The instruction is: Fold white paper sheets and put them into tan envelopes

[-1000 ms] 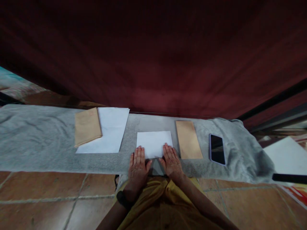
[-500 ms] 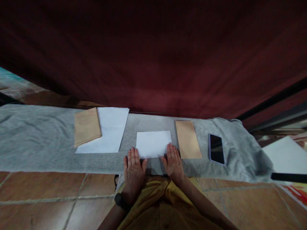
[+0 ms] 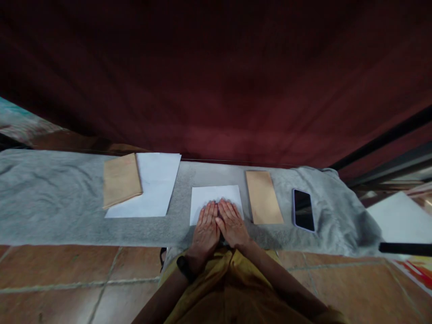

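A folded sheet of white paper (image 3: 202, 196) lies on the grey cloth in front of me. My left hand (image 3: 206, 226) rests flat on its near part, fingers stretched forward. Beside it, my right hand (image 3: 232, 222) lies flat on the paper too, the two hands side by side with thumbs close together. Their fingers cover the middle of the near edge. Just right of the sheet is a brown paper envelope (image 3: 265, 198). Farther left, larger white sheets (image 3: 157, 184) lie partly beneath a stack of brown envelopes (image 3: 122, 181).
A phone (image 3: 303, 210) lies face up on the right of the grey cloth (image 3: 57, 202). Behind the bench hangs a dark red curtain (image 3: 216, 99). A white panel with a black bar (image 3: 405, 249) stands at the far right, above the tiled floor (image 3: 67, 265).
Both hands have slid inward, from the paper's two near corners to its middle, and now lie side by side on it. The paper stays in about the same place.
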`<state>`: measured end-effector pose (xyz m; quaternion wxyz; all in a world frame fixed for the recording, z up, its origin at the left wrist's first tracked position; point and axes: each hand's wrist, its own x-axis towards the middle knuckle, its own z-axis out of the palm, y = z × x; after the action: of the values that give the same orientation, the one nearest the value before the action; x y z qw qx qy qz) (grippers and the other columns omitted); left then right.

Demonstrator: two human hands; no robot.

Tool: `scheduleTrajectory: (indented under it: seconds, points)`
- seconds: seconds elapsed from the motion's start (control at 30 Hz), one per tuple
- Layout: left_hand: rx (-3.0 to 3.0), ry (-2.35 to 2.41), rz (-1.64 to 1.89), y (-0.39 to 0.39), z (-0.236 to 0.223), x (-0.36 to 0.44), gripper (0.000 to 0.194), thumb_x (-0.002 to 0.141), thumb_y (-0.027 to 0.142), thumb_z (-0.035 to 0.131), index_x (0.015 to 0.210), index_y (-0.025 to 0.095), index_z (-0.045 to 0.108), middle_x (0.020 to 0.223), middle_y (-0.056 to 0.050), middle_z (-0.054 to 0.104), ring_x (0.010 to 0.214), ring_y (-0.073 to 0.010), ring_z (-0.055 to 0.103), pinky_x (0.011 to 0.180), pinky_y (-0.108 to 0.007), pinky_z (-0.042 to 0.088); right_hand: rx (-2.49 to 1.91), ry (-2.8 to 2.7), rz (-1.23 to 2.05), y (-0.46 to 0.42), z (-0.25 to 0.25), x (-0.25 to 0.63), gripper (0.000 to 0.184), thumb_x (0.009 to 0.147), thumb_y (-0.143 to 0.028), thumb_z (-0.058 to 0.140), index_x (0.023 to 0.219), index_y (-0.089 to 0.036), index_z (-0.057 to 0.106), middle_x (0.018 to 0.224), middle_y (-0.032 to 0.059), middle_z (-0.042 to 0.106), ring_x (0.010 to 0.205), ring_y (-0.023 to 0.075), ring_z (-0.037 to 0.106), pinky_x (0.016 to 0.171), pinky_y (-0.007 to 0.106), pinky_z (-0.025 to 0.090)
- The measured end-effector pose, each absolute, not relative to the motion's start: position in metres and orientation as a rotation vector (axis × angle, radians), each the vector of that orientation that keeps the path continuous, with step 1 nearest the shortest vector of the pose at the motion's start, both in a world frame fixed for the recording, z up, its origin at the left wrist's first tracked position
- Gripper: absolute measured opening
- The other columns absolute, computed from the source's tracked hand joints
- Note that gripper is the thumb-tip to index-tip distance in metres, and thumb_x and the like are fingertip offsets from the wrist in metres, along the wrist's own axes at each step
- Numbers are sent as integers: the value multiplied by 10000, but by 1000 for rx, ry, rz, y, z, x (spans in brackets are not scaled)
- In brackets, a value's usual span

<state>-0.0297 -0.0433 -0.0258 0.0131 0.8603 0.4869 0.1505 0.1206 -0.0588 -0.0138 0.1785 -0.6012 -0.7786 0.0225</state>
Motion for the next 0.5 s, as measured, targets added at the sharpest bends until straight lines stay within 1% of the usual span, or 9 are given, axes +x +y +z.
scheduleTrajectory:
  seconds: [0.1, 0.17, 0.33, 0.5]
  points:
    - [2689, 1510, 440, -39, -30, -27, 636, 987, 156, 293, 1609, 56, 208, 1628, -188, 365, 1544, -269, 269, 1245, -513, 290, -1724, -2206, 69, -54, -18, 121, 549, 1083, -352, 348, 1591, -143, 339, 1628, 95, 389, 1531, 222, 305, 1265, 458, 262]
    - [2681, 1526, 419, -38, -30, -28, 638, 988, 159, 300, 1610, 55, 205, 1627, -193, 363, 1545, -271, 266, 1243, -519, 291, -1743, -2195, 57, -53, -21, 122, 550, 1081, -371, 358, 1578, -135, 366, 1629, 97, 385, 1530, 231, 307, 1263, 462, 258]
    - [2612, 1612, 436, -36, -27, -31, 652, 1006, 220, 331, 1623, 79, 175, 1640, -184, 334, 1538, -270, 287, 1246, -516, 289, -1808, -2126, -12, -54, -25, 125, 585, 1077, -373, 369, 1599, -115, 312, 1627, 129, 379, 1530, 249, 304, 1250, 473, 263]
    - [2574, 1699, 506, -35, -24, -37, 642, 1027, 277, 345, 1617, 70, 197, 1627, -196, 355, 1524, -287, 318, 1228, -512, 329, -1846, -2071, -81, -56, -27, 130, 618, 1076, -383, 376, 1605, -79, 274, 1618, 165, 389, 1517, 269, 324, 1232, 473, 280]
